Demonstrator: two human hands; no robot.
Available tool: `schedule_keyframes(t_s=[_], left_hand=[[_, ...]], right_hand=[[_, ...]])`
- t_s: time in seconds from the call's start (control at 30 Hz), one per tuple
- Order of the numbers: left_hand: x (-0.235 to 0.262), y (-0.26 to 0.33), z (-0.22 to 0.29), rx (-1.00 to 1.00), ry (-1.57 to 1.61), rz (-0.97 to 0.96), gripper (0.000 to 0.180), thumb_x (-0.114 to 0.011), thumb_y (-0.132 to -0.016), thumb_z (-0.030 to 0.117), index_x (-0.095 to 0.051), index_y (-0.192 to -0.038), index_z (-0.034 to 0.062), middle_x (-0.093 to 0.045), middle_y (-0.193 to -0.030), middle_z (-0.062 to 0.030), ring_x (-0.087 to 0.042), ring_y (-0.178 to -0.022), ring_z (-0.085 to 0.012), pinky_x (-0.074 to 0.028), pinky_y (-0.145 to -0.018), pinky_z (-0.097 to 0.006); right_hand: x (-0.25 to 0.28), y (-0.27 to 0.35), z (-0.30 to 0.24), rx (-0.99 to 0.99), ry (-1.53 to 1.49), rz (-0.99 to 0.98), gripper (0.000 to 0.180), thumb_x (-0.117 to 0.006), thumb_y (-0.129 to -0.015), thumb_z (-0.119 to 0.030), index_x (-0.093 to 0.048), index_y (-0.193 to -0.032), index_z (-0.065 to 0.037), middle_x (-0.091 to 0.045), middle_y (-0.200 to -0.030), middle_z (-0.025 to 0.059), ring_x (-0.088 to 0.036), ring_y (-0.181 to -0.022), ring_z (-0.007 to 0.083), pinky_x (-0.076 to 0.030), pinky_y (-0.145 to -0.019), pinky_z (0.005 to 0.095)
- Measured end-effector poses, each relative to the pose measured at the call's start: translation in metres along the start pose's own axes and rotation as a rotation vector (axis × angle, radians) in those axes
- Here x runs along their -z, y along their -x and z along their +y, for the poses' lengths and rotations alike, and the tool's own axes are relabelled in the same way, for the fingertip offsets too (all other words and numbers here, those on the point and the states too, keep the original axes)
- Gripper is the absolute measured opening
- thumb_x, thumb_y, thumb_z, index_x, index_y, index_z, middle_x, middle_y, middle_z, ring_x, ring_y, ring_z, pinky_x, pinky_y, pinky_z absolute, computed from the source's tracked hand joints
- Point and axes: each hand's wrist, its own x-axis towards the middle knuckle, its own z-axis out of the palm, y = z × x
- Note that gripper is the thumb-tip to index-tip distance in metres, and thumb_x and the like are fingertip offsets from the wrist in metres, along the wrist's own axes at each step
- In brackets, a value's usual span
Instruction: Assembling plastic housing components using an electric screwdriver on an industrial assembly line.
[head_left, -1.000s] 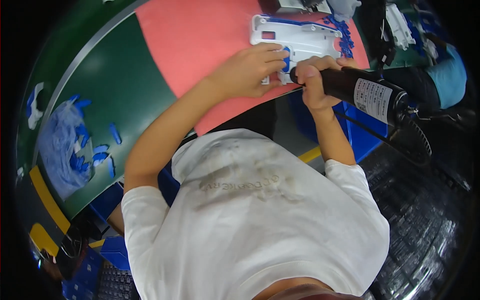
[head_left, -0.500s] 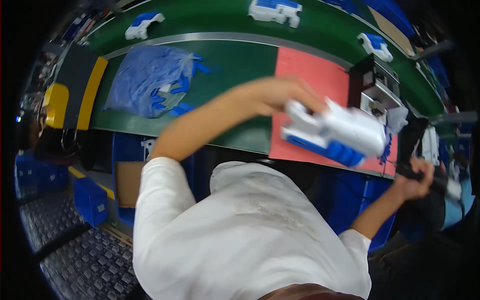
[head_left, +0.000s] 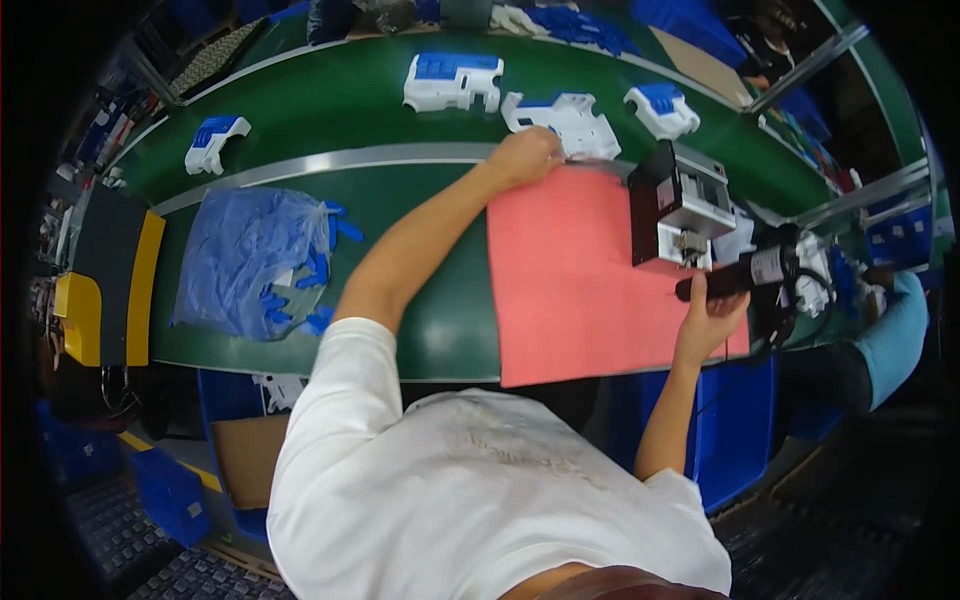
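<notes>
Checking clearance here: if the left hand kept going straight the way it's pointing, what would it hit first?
The left hand points up and right across the belt; it already reaches the white and blue part, so that comes first. Depth is unclear.

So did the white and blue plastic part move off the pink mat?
Yes. The white and blue plastic part moved off the pink mat, forward onto the green belt, under the left hand.

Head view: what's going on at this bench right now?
A person leans over a green conveyor belt. The left hand rests on a white and blue plastic housing at the belt's edge, just past the red mat. The right hand grips a black electric screwdriver. More housings lie along the belt.
</notes>
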Motion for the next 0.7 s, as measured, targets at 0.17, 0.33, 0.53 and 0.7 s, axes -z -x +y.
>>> schedule_keyframes(t_s=[0.17, 0.33, 0.53, 0.7], left_hand=[[-0.032, -0.022, -0.054, 0.082, -0.092, 0.015, 0.027, -0.069, -0.079, 0.026, -0.066, -0.092, 0.0022, -0.066, -0.1, -0.0138, -0.062, -0.099, -0.0327, -0.051, -0.086, -0.042], [0.075, -0.011, -0.066, -0.155, -0.012, 0.471, 0.032, -0.068, -0.08, 0.02, -0.063, -0.108, 0.0039, -0.065, -0.107, -0.0149, -0.061, -0.1, -0.0327, -0.049, -0.086, -0.042], [0.274, 0.108, -0.251, 0.471, -0.847, 0.656, 0.037, -0.059, -0.072, 0.005, -0.063, -0.108, 0.0077, -0.066, -0.095, -0.0148, -0.062, -0.087, -0.0337, -0.049, -0.079, -0.045], [0.393, 0.367, -0.392, 1.211, -1.319, 0.18, 0.087, -0.071, -0.074, 0.022, -0.027, -0.149, 0.0191, -0.035, -0.147, -0.0216, -0.037, -0.133, -0.0454, -0.034, -0.107, -0.055]], right_hand=[[-0.031, 0.026, -0.008, 0.119, 0.198, 0.197, 0.073, -0.072, -0.081, 0.002, -0.028, -0.14, 0.001, -0.044, -0.132, 0.016, -0.049, -0.119, 0.0246, -0.043, -0.098, 0.0364], [-0.059, 0.064, -0.02, 0.452, 0.076, 0.003, 0.04, -0.062, -0.084, 0.008, -0.045, -0.119, 0.003, -0.054, -0.113, 0.0188, -0.057, -0.098, 0.03, -0.048, -0.09, 0.0429], [-0.209, 0.037, -0.006, -0.043, 0.064, -0.617, 0.052, -0.064, -0.084, 0.002, -0.045, -0.132, 0.002, -0.055, -0.125, 0.017, -0.06, -0.101, 0.0221, -0.051, -0.086, 0.0327], [-0.38, 0.003, 0.047, -0.079, 0.279, -0.801, 0.081, -0.071, -0.075, -0.014, -0.029, -0.142, 0.005, -0.041, -0.135, 0.0255, -0.06, -0.1, 0.0322, -0.051, -0.085, 0.0385]])
